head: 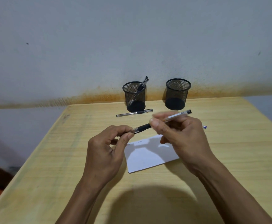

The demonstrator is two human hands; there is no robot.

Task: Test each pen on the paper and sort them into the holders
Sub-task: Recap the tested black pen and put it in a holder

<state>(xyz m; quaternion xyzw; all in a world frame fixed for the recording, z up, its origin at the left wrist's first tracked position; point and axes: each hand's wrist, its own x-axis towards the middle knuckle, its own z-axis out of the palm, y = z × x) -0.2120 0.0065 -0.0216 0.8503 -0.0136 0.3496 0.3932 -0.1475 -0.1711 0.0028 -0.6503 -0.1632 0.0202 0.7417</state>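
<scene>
A clear pen with a black grip (pixel 144 127) is held level above the table by both hands. My right hand (pixel 178 135) pinches its barrel, and the fingertips of my left hand (pixel 107 151) pinch the cap end at its left tip. Below them lies a white paper (pixel 146 157) with a few faint scribbles along its top edge. Two black mesh holders stand at the back: the left holder (pixel 134 96) has one pen in it, the right holder (pixel 177 94) looks empty. Another black pen (pixel 134 113) lies in front of the left holder.
The tip of a further pen (pixel 204 127) shows from behind my right hand. The wooden table (pixel 51 159) ends at a stained wall just behind the holders, and its left edge drops off to the floor.
</scene>
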